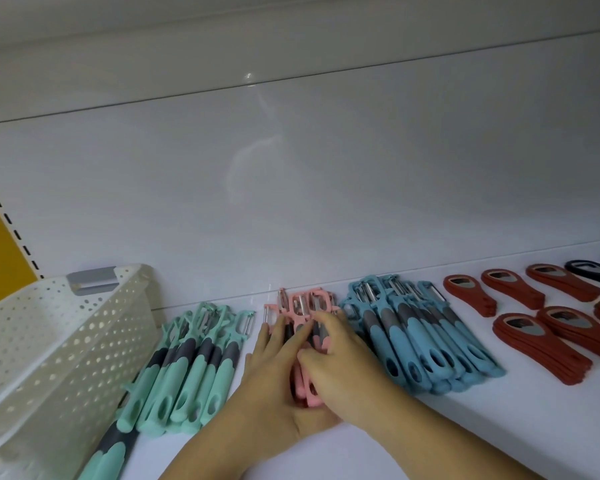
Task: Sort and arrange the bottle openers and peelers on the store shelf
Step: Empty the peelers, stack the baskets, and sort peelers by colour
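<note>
Three piles of peelers side by side on the white shelf (430, 438), heads toward the back panel (326, 185), handles toward the front edge. Leftmost, green peelers (187, 368) with grey bands, fanned and leaning left. In the middle, pink peelers (302, 306), mostly covered by both hands, only the blade ends and a few handle tips showing. To the right, blue peelers (420, 341), stacked closely, just beside the pink ones.

Left hand (274, 368) laid along the left flank of the pink pile, fingers straight and pressed against it, heel of the palm at the handle ends; grip open, nothing enclosed. Right hand (340, 362) on top of the same pile from the right, fingers bent over the handles and thumb tucked against them; grip closed around the pink bundle. Fingertips of both hands meeting near the necks of the peelers.

Further right, well apart from the blue pile, several low stacks of red bottle openers (541, 348) in two rows. Beyond them, at the far right edge, black bottle openers (593, 275), partly cut off.

At the far left, a white perforated basket (32, 341) with a grey handle (90, 280), standing on the shelf. Between basket and green pile, a couple of loose green peelers running down toward the front.
</note>
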